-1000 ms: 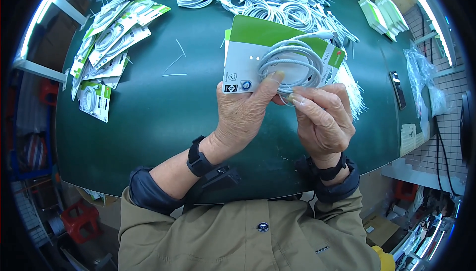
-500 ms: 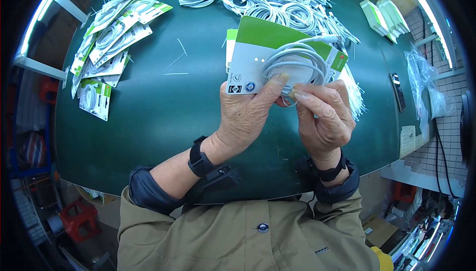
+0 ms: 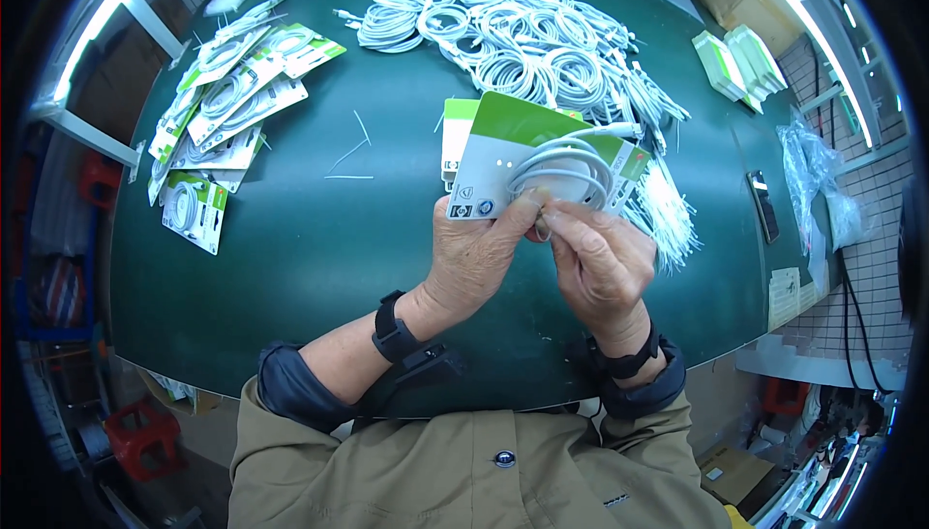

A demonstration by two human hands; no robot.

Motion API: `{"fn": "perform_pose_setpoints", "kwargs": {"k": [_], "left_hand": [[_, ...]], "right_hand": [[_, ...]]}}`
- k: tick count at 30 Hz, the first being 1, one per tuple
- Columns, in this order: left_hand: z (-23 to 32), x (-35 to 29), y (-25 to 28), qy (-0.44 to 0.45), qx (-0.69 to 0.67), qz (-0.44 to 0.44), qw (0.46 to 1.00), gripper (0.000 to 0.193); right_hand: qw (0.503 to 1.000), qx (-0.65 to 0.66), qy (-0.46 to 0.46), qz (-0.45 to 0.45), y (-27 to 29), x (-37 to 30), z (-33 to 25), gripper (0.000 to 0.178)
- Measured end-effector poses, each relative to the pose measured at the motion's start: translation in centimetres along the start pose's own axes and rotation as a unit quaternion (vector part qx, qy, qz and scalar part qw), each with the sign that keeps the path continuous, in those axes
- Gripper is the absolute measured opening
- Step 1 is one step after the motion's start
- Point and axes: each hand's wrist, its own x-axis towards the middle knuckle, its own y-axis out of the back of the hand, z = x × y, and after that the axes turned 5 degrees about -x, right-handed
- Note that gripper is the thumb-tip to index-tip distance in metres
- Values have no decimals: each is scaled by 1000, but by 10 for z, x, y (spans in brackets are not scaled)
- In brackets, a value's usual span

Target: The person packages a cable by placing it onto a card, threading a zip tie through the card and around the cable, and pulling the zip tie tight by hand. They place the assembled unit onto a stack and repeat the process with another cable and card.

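My left hand [image 3: 472, 256] is closed on a green and white cable packaging card [image 3: 484, 166], its thumb pressing near the lower edge. Against the card's front lies a coiled white cable [image 3: 559, 163], its plug end pointing to the upper right. My right hand [image 3: 610, 266] pinches at the bottom of the coil, fingertips touching my left thumb. A thin white tie [image 3: 542, 233] loops below the fingertips; how far it is twisted is hidden. Another green and white card [image 3: 455, 132] shows behind the held one.
Coiled white cables [image 3: 542, 35] form a big pile at the far middle, beside a bundle of thin white ties [image 3: 666, 219]. Carded cables [image 3: 232, 93] are stacked at left. Flat cards [image 3: 740, 64], a phone [image 3: 763, 206] and clear plastic bags [image 3: 818, 176] lie at right.
Both hands, with the card and cable, have come slightly lower and to the left. My right fingers stay pinched at the coil's base. The whole view has shifted a little.
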Motion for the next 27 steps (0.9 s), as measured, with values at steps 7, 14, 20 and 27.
{"fn": "perform_pose_setpoints", "kwargs": {"k": [7, 14, 20, 27], "left_hand": [[0, -1, 3, 11, -19, -11, 1000, 15], [1, 3, 6, 30, -7, -19, 999, 16], [7, 10, 3, 59, -48, 5, 997, 21], [22, 9, -1, 110, -127, -22, 986, 32]], "right_hand": [[999, 37, -21, 18, -6, 0, 1, 20], [992, 76, -90, -35, -3, 3, 2, 18], [991, 90, -71, 67, 6, 6, 9, 22], [887, 200, -369, 191, 28, -4, 59, 13]]}}
